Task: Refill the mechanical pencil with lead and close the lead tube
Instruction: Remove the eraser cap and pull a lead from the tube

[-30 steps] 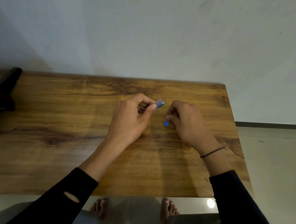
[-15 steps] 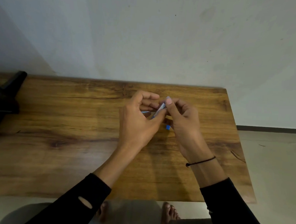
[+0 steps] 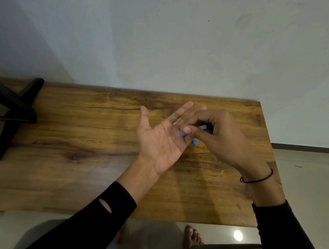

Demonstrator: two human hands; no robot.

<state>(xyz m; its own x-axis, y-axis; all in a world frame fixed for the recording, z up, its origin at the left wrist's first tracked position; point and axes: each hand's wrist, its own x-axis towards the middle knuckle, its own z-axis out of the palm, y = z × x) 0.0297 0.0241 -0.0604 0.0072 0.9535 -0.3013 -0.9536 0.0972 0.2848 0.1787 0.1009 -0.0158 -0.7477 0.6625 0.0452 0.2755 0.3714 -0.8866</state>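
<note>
My left hand lies palm up over the middle of the wooden table, fingers spread, nothing gripped. My right hand pinches the small clear-blue lead tube and tilts it, its blurred end over the left palm. A small blue cap lies on the table just under both hands. A pale blue sliver shows between my left fingers; I cannot tell whether it is the pencil.
A black stand sits at the table's far left. A wall runs along the table's back edge. The table's right edge drops to the tiled floor. My bare feet show below the front edge.
My left hand has let go of the tube and turned palm up, fingers spread. My right hand now holds the tube and tips it over the left palm.
</note>
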